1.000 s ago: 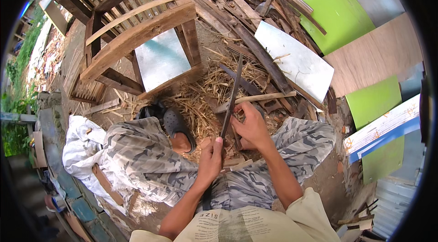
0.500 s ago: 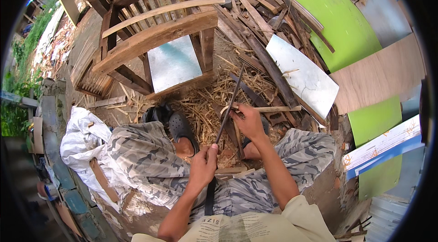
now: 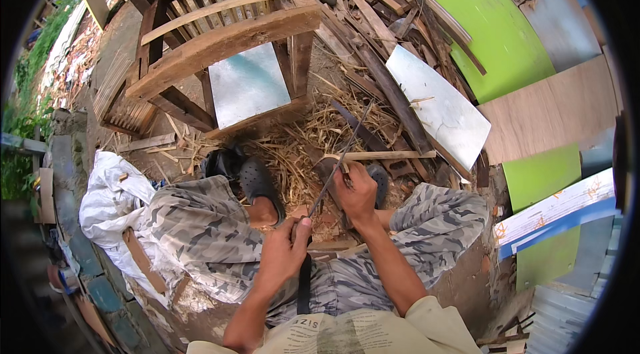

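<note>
The chair (image 3: 223, 47) stands biggest before me, a bit to my left, its curved front rail toward my feet, with the green board (image 3: 503, 41) off to the upper right. The plywood (image 3: 550, 111) lies just below that, the white sack (image 3: 110, 204) is heaped beside my left knee, and the white board (image 3: 437, 111) slants between the scrap wood and the plywood. Next in size is the blade (image 3: 326, 187), long, thin and dark, running from my lap up and away to the right above the shavings (image 3: 313, 134). Past it, the pale strip (image 3: 393, 155) crosses beyond my knuckles. My left hand (image 3: 287, 247) is closed around the blade's near end, thumb on top. My right hand (image 3: 358, 194) is at its middle, fingers bent close to its side; whether they pinch it or something small, I cannot tell. I judge the step in hand to be tending or checking the blade itself. The next move calls for a firm left grip and right fingertips kept off any edge.
</note>
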Demonstrator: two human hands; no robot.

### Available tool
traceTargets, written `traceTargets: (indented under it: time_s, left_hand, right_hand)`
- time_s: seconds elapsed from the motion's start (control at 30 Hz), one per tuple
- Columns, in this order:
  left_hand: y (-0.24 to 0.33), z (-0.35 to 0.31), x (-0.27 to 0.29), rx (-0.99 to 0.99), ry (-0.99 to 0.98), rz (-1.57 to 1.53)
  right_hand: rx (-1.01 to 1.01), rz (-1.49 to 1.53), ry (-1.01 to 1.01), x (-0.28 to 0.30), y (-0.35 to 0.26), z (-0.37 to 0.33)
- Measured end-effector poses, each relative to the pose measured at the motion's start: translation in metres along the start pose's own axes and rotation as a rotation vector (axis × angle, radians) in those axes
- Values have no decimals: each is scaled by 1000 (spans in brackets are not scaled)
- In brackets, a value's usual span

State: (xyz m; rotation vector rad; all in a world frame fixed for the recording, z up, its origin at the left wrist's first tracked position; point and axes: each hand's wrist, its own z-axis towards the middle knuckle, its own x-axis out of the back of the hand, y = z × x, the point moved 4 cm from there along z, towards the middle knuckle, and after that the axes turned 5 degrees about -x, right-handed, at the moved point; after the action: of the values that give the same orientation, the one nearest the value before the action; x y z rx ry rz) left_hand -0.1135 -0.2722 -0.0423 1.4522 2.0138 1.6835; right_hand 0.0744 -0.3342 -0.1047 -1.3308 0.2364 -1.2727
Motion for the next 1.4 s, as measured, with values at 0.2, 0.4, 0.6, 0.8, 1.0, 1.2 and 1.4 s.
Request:
traceTargets:
  time_s: [0.2,0.4,0.6,0.8,1.0,1.2,1.4]
  left_hand:
    - [-6,7,8,-28,-12,-8]
    - [-2,11,10,-95,5,40]
    - [-2,14,8,-99,13,55]
    - [3,16,9,-92,-6,59]
    - [2,17,9,-104,14,73]
    - [-1,21,19,-133,24,173]
    - [-14,32,23,-149,31,285]
  right_hand:
    - [1,4,17,-1,1,-1]
    - [-5,-8,3,-1,-1,-2]
    - [17,-21,4,-3,1,-3]
    - [18,-12,7,-3,1,-2]
    - [25,-11,9,-2,2,-3]
    - [43,-61,-48,-5,1,-2]
    - [-379,101,-22,0,92,2]
